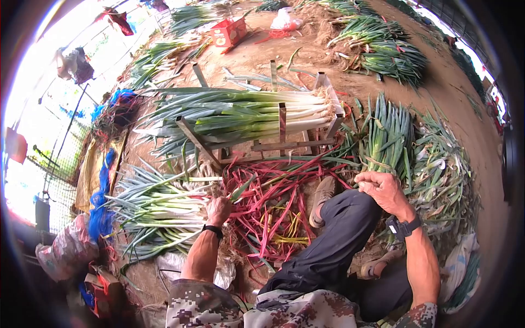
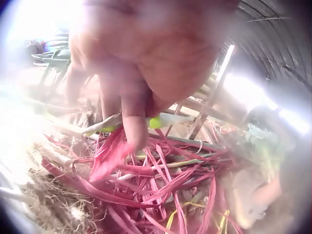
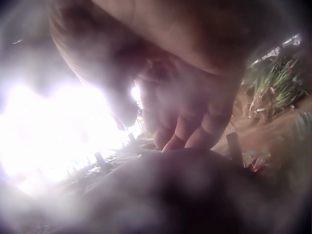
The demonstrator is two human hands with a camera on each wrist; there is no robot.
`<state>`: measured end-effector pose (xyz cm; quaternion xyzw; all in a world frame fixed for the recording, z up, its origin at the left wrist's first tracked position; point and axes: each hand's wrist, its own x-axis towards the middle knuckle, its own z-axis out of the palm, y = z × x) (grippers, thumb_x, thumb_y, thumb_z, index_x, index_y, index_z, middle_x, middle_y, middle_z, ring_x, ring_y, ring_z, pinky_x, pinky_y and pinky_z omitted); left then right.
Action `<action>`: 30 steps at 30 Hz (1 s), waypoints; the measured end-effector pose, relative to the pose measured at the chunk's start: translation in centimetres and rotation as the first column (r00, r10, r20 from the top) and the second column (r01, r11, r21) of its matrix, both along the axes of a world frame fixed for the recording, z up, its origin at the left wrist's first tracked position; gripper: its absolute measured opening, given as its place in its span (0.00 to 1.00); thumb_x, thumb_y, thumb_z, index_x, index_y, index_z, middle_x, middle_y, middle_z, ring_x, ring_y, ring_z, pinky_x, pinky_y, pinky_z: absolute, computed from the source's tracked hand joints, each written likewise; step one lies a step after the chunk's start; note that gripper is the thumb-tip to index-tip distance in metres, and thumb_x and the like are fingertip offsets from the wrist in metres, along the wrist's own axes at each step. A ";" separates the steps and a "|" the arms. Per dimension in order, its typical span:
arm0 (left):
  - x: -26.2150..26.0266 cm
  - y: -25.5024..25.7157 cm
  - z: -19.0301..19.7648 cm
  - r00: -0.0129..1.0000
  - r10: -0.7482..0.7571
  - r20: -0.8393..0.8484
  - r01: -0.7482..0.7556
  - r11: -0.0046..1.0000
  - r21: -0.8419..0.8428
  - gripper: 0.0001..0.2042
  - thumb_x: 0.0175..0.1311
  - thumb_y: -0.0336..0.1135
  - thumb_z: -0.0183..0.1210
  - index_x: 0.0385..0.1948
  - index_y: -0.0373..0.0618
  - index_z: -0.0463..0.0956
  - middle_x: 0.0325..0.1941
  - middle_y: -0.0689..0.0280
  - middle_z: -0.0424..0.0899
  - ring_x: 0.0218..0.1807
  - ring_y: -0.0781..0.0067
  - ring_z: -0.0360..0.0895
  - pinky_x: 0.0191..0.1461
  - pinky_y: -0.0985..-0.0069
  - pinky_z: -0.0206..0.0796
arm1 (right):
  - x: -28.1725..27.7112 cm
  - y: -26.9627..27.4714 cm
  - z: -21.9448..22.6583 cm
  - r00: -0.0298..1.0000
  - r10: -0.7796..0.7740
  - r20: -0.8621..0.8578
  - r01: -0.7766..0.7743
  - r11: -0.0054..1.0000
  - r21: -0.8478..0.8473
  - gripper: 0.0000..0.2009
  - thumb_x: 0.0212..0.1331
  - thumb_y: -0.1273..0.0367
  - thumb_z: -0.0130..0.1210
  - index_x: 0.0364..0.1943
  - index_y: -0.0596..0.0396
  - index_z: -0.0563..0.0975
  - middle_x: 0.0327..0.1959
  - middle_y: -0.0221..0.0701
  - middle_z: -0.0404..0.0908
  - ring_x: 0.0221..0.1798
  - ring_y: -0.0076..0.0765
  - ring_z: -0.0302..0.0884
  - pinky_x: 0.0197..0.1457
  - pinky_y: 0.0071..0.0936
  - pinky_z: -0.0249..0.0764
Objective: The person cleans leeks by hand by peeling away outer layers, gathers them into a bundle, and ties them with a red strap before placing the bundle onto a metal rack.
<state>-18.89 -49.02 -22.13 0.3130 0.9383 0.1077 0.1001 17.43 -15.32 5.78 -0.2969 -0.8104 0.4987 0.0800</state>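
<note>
In the head view my left hand [image 1: 219, 210] is over the root end of a pile of long green onions [image 1: 164, 210] on the ground. The left wrist view shows its fingers hanging down and curled round a thin green onion stalk [image 2: 175, 118], one fingertip close to red ties [image 2: 165, 187]. A green leaf [image 1: 242, 188] sticks out beside that hand in the head view. My right hand [image 1: 385, 191] rests on the raised knee [image 1: 355, 205], fingers loosely bent and holding nothing. A thick bundle of green onions [image 1: 246, 112] lies across a metal rack [image 1: 283, 128] ahead.
Red ties [image 1: 268, 202] lie tangled between the pile and my shoe [image 1: 324, 199]. Another onion bundle [image 1: 388, 134] and a heap of leafy scraps [image 1: 445, 169] are on the right. Farther back are a red crate [image 1: 228, 34] and more bundles [image 1: 394, 57].
</note>
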 end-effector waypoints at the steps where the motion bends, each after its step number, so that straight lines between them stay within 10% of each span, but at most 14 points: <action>1: -0.2 -0.5 -1.0 0.999 -0.001 -0.032 0.002 1.000 0.016 0.14 0.60 0.42 0.53 0.23 0.47 0.83 0.28 0.52 0.85 0.34 0.48 0.83 0.44 0.51 0.71 | -0.1 -0.1 0.1 1.000 0.007 -0.007 -0.007 1.000 -0.012 0.12 0.65 0.71 0.56 0.47 0.66 0.80 0.40 0.31 0.84 0.43 0.23 0.79 0.51 0.24 0.75; 7: 1.2 -1.9 0.7 0.994 -0.095 -0.056 0.091 0.994 -0.067 0.10 0.65 0.42 0.51 0.37 0.56 0.83 0.34 0.57 0.85 0.40 0.50 0.84 0.42 0.46 0.67 | -0.9 -0.3 -1.0 0.996 0.048 -0.070 -0.056 0.990 -0.127 0.13 0.66 0.70 0.56 0.48 0.67 0.79 0.41 0.33 0.84 0.40 0.26 0.82 0.48 0.24 0.77; 14: 2.7 -1.8 2.7 0.988 -0.122 -0.093 0.119 0.992 -0.042 0.15 0.64 0.48 0.53 0.25 0.50 0.82 0.26 0.56 0.84 0.33 0.51 0.83 0.38 0.51 0.68 | -2.4 -1.7 -0.9 0.990 0.121 -0.072 -0.129 0.984 -0.122 0.13 0.65 0.71 0.57 0.48 0.67 0.80 0.41 0.33 0.85 0.39 0.25 0.83 0.46 0.23 0.78; 17: 2.8 -2.2 2.5 0.983 -0.006 0.181 0.023 0.996 -0.089 0.15 0.66 0.50 0.51 0.33 0.53 0.84 0.32 0.56 0.87 0.38 0.51 0.84 0.51 0.47 0.64 | -3.0 -2.3 -0.7 0.989 0.132 -0.070 -0.141 0.979 -0.145 0.12 0.65 0.71 0.57 0.48 0.67 0.80 0.40 0.33 0.85 0.39 0.24 0.82 0.46 0.23 0.78; 20: 3.6 -2.5 1.2 0.999 -0.016 0.039 0.015 1.000 0.019 0.17 0.65 0.51 0.53 0.24 0.51 0.82 0.26 0.55 0.84 0.31 0.50 0.83 0.38 0.53 0.70 | -3.2 -2.6 -0.4 0.988 0.141 -0.063 -0.149 0.978 -0.144 0.13 0.65 0.71 0.57 0.48 0.67 0.80 0.39 0.33 0.86 0.39 0.24 0.82 0.46 0.23 0.78; 30: 5.3 -2.6 2.4 0.999 0.024 -0.021 -0.027 0.984 -0.174 0.20 0.68 0.53 0.52 0.24 0.50 0.84 0.24 0.57 0.85 0.33 0.53 0.84 0.62 0.38 0.53 | -3.1 -3.0 -0.7 0.988 0.151 -0.031 -0.154 0.980 -0.125 0.13 0.65 0.71 0.57 0.47 0.68 0.80 0.38 0.34 0.86 0.37 0.24 0.82 0.44 0.23 0.78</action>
